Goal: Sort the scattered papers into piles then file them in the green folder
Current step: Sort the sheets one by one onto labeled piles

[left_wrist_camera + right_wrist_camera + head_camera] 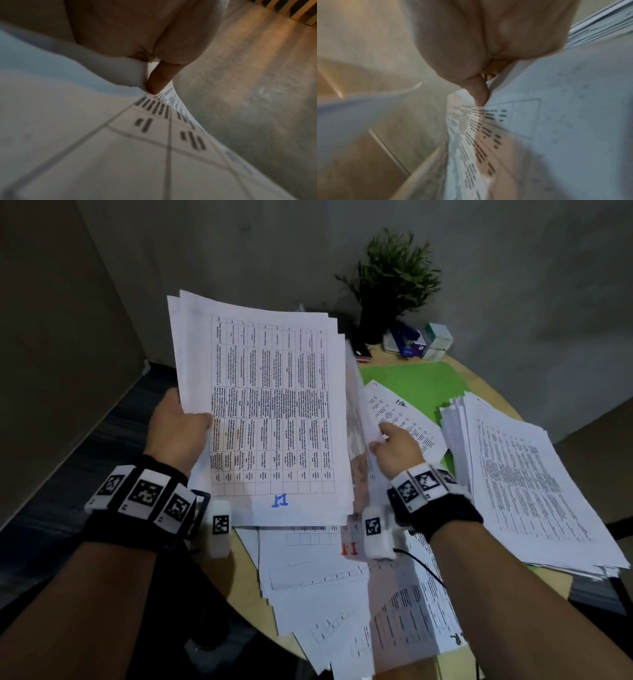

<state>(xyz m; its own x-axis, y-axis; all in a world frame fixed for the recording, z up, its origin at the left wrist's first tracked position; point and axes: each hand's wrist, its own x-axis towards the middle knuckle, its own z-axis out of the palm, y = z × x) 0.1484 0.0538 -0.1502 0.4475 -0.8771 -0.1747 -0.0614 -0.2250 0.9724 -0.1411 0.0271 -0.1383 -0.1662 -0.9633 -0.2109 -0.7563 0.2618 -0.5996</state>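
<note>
I hold a thick sheaf of printed papers (pixel 270 405) upright over the table, a table-grid page on top with a blue mark near its bottom edge. My left hand (pixel 181 426) grips its left edge, thumb on the front. My right hand (pixel 394 446) pinches the right edge, where the sheets blur. In the left wrist view the thumb (pixel 157 79) presses on the sheaf (pixel 120 148); in the right wrist view the thumb (pixel 479 92) pinches the pages (pixel 539 121). The green folder (pixel 414 378) lies open behind, partly covered by a loose sheet (pixel 400 412).
A tall pile of papers (pixel 534 484) sits at the right of the round wooden table (pixel 246 587). Loose scattered sheets (pixel 325 587) cover the near part. A potted plant (pixel 390 282) and small boxes (pixel 421 340) stand at the back by the wall.
</note>
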